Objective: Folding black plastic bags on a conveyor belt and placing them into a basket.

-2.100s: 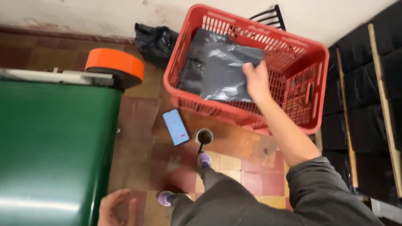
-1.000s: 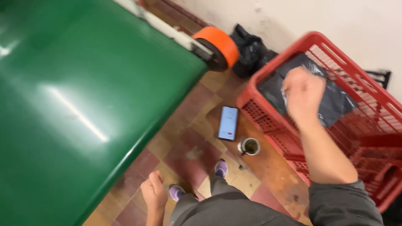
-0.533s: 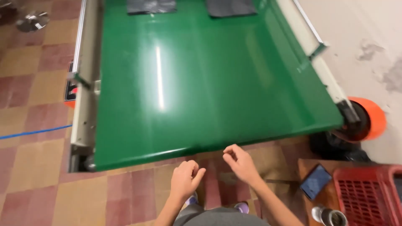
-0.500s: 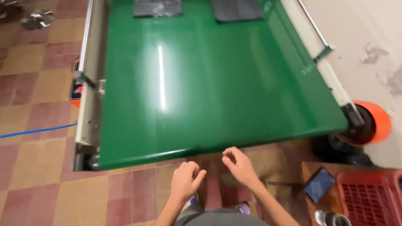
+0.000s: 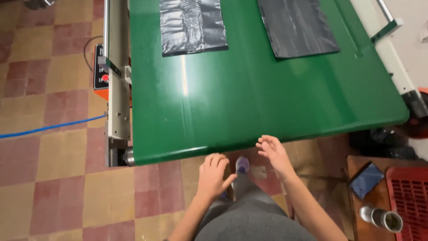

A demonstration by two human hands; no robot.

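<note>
A wide green conveyor belt (image 5: pixel 249 89) fills the middle of the view. Two flat black plastic bags lie on it: one (image 5: pixel 192 26) at the far left and one (image 5: pixel 296 27) at the far right. My left hand (image 5: pixel 213 174) hovers just below the belt's near edge, fingers loosely curled, holding nothing. My right hand (image 5: pixel 273 151) is beside it, fingers spread, almost touching the belt's edge and also empty. My grey-trousered legs and a purple shoe (image 5: pixel 241 164) show below.
The conveyor's metal side rail (image 5: pixel 117 80) carries a small control box with a red button (image 5: pixel 101 76). A blue cable (image 5: pixel 49 128) crosses the tiled floor. At right sit a phone (image 5: pixel 365 179), a metal cup (image 5: pixel 382 218) and a red basket (image 5: pixel 412 201).
My view swung from the red basket to the belt. My right hand left the black bag in the basket; both hands now sit by the belt's near edge. The two bags came closer.
</note>
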